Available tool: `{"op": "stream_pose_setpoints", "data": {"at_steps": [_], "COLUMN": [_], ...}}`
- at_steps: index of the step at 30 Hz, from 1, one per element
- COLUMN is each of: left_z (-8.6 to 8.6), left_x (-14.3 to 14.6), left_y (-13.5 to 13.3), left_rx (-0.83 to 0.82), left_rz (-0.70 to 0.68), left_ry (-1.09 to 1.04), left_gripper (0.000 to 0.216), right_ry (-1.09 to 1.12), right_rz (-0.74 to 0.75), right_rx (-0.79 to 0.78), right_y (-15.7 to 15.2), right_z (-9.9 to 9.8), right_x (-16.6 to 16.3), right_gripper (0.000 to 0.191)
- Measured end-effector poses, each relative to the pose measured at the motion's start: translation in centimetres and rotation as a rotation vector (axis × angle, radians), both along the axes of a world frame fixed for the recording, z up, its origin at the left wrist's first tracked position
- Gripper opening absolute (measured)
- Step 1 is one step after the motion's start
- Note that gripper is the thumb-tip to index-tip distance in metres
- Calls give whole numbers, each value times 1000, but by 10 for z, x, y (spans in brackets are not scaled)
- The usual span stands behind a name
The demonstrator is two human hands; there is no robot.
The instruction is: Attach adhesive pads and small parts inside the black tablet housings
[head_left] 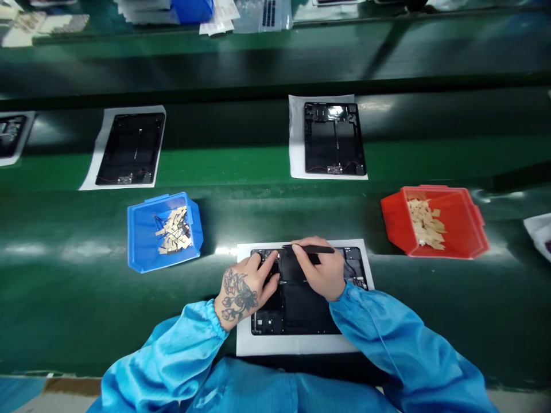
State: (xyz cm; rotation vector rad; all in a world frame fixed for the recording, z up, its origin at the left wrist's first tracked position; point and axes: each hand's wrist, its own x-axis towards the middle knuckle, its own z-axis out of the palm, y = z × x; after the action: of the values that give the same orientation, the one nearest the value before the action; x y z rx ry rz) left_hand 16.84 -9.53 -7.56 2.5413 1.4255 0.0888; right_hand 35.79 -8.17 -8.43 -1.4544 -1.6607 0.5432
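A black tablet back frame (301, 310) lies on a white sheet (297, 345) right in front of me. My left hand (243, 288) rests on its upper left part, index finger stretched out and pressing near the top edge. My right hand (321, 272) is closed around a thin black pen-like tool (310, 249) held level above the frame's top edge. Both arms wear blue sleeves.
A blue bin (163, 232) with small tan parts sits to the left, a red bin (434, 221) with similar parts to the right. Two more black frames on white sheets (131, 148) (333, 139) lie further back on the green belt. Papers and bags line the far shelf.
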Motion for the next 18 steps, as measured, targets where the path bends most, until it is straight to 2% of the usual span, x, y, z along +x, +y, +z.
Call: {"op": "stream_pose_setpoints", "data": {"at_steps": [5,9,11,18], "left_z": [3,2,1,0], "left_x": [6,2,-2,-5], "left_y": [-2,-1,-1,-1], "left_rx": [-20,-50,-71,-42], "left_rz": [27,11,-1,3], "left_ry": [31,-5,-36,-102], "left_gripper": [45,43,41,37], "right_ry": [116,454,591,438], "right_rz": [-47,-44,-34,167], "right_rx": [-103,-330,-381,-317], "right_y": [0,4,6,3], "right_z": [-3,-10,-10,-2], "right_x": [1,0,0,-4], "right_gripper": [10,19,22,8]}}
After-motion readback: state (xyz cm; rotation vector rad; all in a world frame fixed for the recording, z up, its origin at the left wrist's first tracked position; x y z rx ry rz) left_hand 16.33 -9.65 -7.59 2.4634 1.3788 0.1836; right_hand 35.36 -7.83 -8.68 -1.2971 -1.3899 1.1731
